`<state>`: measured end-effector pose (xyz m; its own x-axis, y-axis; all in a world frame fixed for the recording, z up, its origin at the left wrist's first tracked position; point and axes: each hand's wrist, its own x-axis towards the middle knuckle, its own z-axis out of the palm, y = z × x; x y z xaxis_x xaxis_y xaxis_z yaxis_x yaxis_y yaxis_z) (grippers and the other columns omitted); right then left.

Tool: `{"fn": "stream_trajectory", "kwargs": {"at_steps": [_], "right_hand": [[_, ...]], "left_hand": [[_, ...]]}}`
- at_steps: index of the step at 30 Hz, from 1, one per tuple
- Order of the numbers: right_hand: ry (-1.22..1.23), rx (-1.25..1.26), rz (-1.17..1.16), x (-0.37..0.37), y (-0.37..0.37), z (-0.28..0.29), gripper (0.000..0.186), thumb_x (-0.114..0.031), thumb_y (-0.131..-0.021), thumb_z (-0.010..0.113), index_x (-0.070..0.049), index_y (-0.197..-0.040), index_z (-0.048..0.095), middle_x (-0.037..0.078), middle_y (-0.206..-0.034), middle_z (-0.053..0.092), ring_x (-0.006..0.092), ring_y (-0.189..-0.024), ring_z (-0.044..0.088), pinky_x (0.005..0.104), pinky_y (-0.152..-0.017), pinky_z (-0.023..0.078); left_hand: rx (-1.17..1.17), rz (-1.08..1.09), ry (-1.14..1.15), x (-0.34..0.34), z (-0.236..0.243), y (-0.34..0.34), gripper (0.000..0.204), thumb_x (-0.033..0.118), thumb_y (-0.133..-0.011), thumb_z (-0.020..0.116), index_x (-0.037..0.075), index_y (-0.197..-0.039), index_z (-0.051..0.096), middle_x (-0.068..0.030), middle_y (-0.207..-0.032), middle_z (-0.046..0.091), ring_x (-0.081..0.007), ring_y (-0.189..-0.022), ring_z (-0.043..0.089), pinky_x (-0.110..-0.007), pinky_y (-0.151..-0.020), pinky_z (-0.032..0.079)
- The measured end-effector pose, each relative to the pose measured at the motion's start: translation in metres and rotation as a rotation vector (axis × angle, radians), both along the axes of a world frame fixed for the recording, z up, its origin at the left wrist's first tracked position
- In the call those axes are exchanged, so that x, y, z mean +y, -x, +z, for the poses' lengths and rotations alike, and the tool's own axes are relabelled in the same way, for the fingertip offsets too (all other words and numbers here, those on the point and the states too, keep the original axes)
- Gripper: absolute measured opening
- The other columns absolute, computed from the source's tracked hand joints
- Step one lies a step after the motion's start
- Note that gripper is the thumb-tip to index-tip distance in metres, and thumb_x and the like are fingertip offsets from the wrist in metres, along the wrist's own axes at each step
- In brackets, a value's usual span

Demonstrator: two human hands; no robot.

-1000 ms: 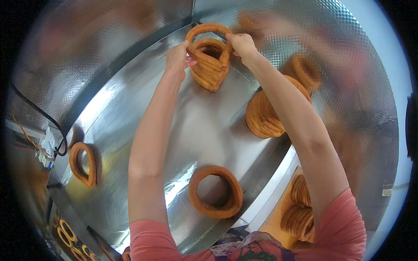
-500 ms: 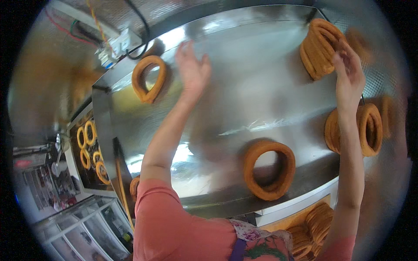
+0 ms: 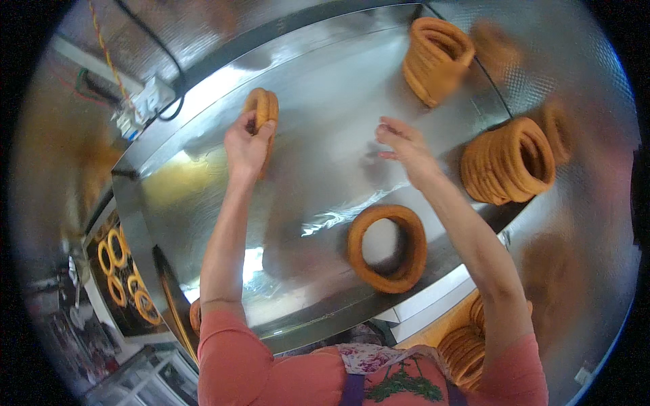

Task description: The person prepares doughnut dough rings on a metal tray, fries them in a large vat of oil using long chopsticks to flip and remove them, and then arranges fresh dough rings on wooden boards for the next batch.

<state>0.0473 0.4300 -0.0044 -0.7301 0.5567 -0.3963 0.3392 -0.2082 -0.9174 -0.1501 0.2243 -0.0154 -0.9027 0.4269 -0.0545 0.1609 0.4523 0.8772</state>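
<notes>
My left hand (image 3: 245,150) grips a golden-brown fried dough ring (image 3: 264,103), held up on edge above the left part of the shiny metal tray (image 3: 318,108). Seen edge-on, it shows two bands side by side; I cannot tell whether it is one ring or two. Over the tray's middle right, my right hand (image 3: 406,150) is open, fingers and thumb apart, holding nothing. Nearest to it, more fried dough rings (image 3: 365,271) lie flat in a short pile at the tray's front.
Leaning stacks of fried dough rings stand at the far right corner (image 3: 423,61) and right end (image 3: 494,169) of the tray. Left of the tray, a dark fryer (image 3: 128,298) holds several yellow rings (image 3: 105,259). A power socket (image 3: 152,98) with cables hangs at the far left.
My left hand has taken hold of the dough ring at the left and lifted it on edge. My right hand has left the far right stack and moved left over the tray. The view has shifted.
</notes>
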Motion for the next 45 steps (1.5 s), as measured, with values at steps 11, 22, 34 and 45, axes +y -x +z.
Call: {"fn": "stream_trajectory", "kwargs": {"at_steps": [11, 22, 34, 45], "right_hand": [[-0.248, 0.318, -0.303, 0.046, -0.025, 0.063, 0.063, -0.039, -0.091, 0.044, 0.008, -0.131, 0.033, 0.016, -0.126, 0.048, 0.0267, -0.117, 0.044, 0.0333, -0.097, 0.035], [-0.525, -0.147, -0.430, 0.227, 0.037, 0.105, 0.058, -0.045, -0.090, 0.038, 0.003, -0.122, 0.048, 0.017, -0.116, 0.052, 0.0258, -0.103, 0.048, 0.0376, -0.089, 0.036], [-0.377, 0.012, -0.712, 0.266, 0.034, 0.044, 0.058, -0.040, -0.086, 0.051, 0.000, -0.126, 0.040, 0.015, -0.126, 0.044, 0.0288, -0.113, 0.042, 0.0451, -0.090, 0.037], [-0.695, 0.240, -0.443, 0.038, -0.129, 0.094, 0.030, -0.013, -0.086, 0.053, 0.005, -0.111, 0.055, 0.015, -0.103, 0.061, 0.0196, -0.082, 0.062, 0.0299, -0.067, 0.049]], "left_hand": [[-0.728, -0.400, -1.013, 0.134, 0.076, -0.078, 0.049, 0.020, -0.094, 0.042, 0.007, -0.138, 0.028, -0.0096, -0.120, 0.049, -0.0176, -0.108, 0.048, -0.035, -0.092, 0.041], [-0.505, -0.397, -0.786, 0.301, 0.065, -0.062, 0.064, 0.045, -0.093, 0.037, 0.006, -0.141, 0.022, -0.0076, -0.144, 0.026, -0.0202, -0.133, 0.020, -0.035, -0.108, 0.014], [-0.609, -0.390, -0.655, 0.306, 0.024, -0.048, 0.081, 0.058, -0.086, 0.042, 0.004, -0.141, 0.017, -0.0120, -0.147, 0.016, -0.0243, -0.136, 0.015, -0.042, -0.107, 0.014], [-0.972, -0.381, -0.066, 0.017, -0.012, -0.108, 0.067, 0.049, -0.087, 0.046, 0.006, -0.136, 0.030, -0.0160, -0.128, 0.042, -0.0327, -0.111, 0.047, -0.044, -0.093, 0.039]]}}
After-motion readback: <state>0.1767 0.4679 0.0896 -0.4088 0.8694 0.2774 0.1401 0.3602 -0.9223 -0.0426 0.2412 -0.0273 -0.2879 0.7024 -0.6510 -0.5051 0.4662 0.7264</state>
